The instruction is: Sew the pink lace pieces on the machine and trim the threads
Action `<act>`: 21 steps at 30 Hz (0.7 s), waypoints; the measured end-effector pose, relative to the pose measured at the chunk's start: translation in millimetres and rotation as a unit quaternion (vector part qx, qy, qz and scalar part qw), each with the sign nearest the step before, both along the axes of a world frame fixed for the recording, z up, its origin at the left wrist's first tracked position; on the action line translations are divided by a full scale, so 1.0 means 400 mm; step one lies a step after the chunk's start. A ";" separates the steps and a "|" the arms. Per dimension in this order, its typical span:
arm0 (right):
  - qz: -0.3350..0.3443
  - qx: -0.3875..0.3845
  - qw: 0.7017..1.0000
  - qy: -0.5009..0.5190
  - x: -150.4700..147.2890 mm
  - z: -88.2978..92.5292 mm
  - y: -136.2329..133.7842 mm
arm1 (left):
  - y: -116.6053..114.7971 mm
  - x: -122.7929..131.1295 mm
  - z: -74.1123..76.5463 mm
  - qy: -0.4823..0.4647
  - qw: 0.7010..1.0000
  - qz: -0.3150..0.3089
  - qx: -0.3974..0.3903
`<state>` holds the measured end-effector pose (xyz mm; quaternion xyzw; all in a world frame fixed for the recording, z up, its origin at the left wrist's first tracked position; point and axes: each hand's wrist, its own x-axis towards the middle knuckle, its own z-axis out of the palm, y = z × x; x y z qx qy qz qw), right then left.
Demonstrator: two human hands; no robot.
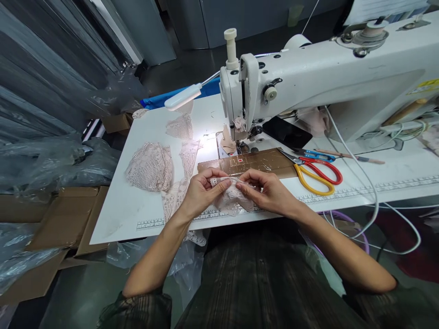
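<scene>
My left hand (202, 191) and my right hand (269, 189) both pinch a small piece of pale pink lace (233, 197) at the front edge of the white sewing table (116, 214). The fingers of both hands are closed on the lace's upper edge, thumbs close together. The lace hangs over a printed ruler strip along the table edge. Just beyond my hands lies a brown taped card (254, 161), and behind it stands the needle area of the white sewing machine (308, 77).
Several more lace pieces (151, 165) lie on the table to the left. Yellow-handled scissors (313, 176), red-handled scissors (325, 167) and blue snips (317, 155) lie right of my hands. A gooseneck lamp (183, 97) shines there. Cardboard boxes (65, 219) and plastic bags sit left of the table.
</scene>
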<state>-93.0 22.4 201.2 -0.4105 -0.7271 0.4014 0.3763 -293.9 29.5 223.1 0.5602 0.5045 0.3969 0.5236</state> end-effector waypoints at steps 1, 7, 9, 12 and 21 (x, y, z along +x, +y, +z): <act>-0.009 0.010 1.000 -0.012 0.000 0.000 -0.001 | -0.002 -0.001 0.002 -0.002 1.000 -0.002 -0.006; -0.068 0.127 0.987 -0.071 -0.023 0.023 0.003 | -0.018 0.007 0.017 0.025 0.999 -0.019 -0.037; -0.045 0.092 0.993 -0.055 -0.035 0.033 0.011 | -0.023 0.010 0.015 0.022 0.999 -0.025 -0.032; 0.003 -0.045 0.998 0.047 -0.044 0.040 0.027 | -0.030 0.008 0.012 0.019 0.999 -0.032 -0.025; -0.007 -0.185 0.946 0.268 -0.066 0.043 0.032 | -0.027 0.010 0.012 0.061 0.997 -0.049 0.018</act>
